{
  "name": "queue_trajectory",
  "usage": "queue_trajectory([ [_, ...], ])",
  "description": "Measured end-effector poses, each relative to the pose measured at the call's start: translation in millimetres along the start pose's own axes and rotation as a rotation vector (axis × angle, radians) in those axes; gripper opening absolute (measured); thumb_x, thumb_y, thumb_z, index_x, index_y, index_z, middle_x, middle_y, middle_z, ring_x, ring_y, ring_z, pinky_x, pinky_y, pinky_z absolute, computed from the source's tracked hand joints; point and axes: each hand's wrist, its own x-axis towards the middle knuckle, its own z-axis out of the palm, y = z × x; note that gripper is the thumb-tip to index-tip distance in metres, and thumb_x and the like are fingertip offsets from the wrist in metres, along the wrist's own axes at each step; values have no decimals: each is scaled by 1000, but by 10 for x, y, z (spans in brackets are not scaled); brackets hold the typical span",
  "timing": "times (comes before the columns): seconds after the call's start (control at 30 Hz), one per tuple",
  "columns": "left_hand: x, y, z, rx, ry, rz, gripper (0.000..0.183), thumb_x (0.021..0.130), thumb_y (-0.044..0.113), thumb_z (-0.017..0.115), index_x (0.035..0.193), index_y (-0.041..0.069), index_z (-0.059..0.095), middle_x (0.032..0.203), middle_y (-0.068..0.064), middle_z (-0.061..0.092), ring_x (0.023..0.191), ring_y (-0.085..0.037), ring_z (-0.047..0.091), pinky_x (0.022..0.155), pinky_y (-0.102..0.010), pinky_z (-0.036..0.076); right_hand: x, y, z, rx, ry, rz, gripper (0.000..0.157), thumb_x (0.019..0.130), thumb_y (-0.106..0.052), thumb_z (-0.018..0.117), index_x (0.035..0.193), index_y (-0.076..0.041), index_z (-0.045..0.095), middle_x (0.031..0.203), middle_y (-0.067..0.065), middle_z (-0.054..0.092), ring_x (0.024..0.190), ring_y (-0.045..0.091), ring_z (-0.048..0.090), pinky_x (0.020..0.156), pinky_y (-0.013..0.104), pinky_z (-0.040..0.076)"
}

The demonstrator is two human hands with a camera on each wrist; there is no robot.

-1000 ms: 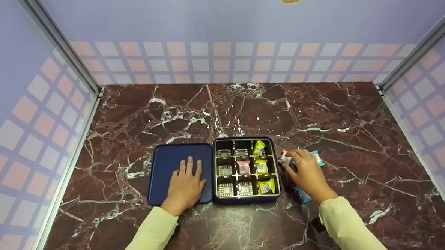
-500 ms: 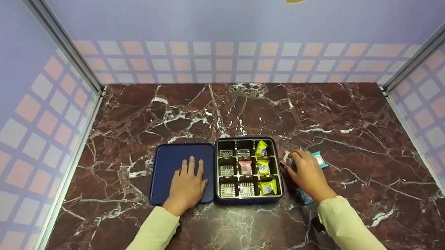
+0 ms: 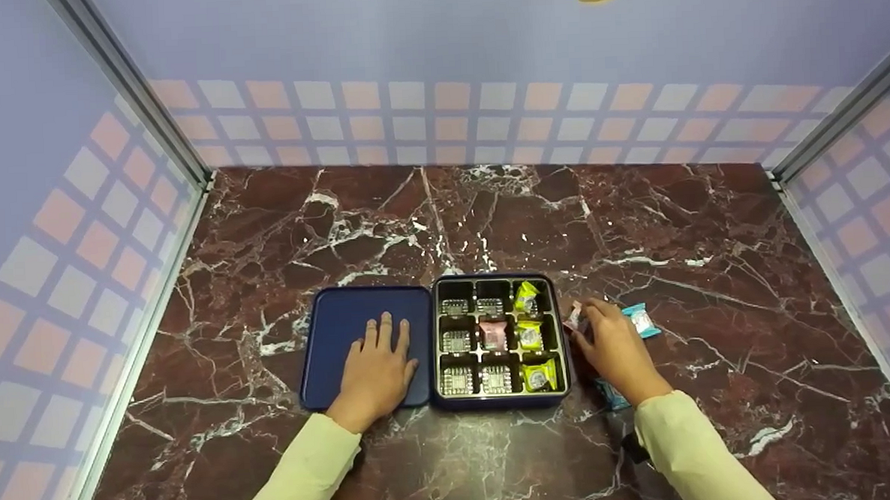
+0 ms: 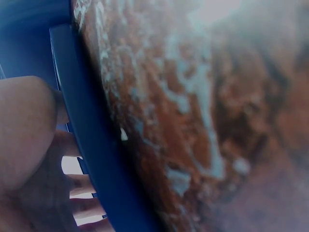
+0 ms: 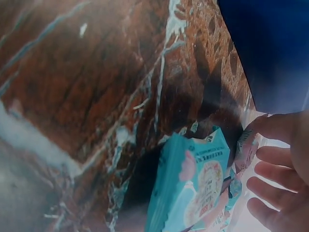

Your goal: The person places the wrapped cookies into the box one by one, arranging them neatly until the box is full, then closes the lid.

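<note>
Head view shows the left hand [image 3: 375, 369] lying flat, fingers extended, on the blue lid [image 3: 328, 360], while the right hand [image 3: 616, 348] pinches a pink-wrapped sweet [image 3: 573, 318] just right of the compartmented box [image 3: 503, 402]. Teal sweets [image 3: 641, 321] lie nearby on the tabletop [image 3: 368, 208]; yellow sweets [image 3: 530, 336] occupy the box's right column.

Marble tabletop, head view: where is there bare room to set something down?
Bare tabletop lies between the compartment box and back wall, left of the blue lid, and right of the outermost turquoise candy. Crowded: just right of the box, where the right hand touches a pink candy, and on the lid, under the left hand.
</note>
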Motion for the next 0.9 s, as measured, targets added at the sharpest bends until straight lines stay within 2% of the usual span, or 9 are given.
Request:
queue_trajectory([
  [0.17,-1,-1,15,0,10,5,61,99,42,50,149,7,38,151,-25,35,137,-44,38,102,-54,41,9,-3,17,18,-3,7,18,79,-7,76,88,2,63,122,26,62,107,46,61,92,53,49],
  [0.4,1,-2,20,-22,10,-3,62,99,42,49,149,7,38,152,-25,35,137,-44,37,103,-55,40,29,-8,17,32,-5,25,17,79,-5,75,86,1,61,118,29,62,107,46,61,92,54,49],
  [0.53,1,1,13,-7,5,-1,62,99,42,48,149,7,37,152,-25,34,137,-44,37,103,-55,40,50,-16,28,45,6,26,18,79,-5,75,83,0,58,94,23,66,84,39,64,75,49,53],
  [0.63,1,0,14,16,8,6,62,99,42,48,149,7,37,151,-25,35,137,-43,38,102,-54,41,59,-16,35,48,2,32,19,81,-5,75,81,-2,56,77,15,62,70,32,59,63,46,50],
  [0.9,11,-4,25,4,-7,0,62,100,42,47,149,7,37,152,-25,34,137,-44,37,103,-54,40,79,-17,45,36,-25,47,17,83,-6,73,82,-3,57,72,15,62,66,33,60,62,47,49],
])
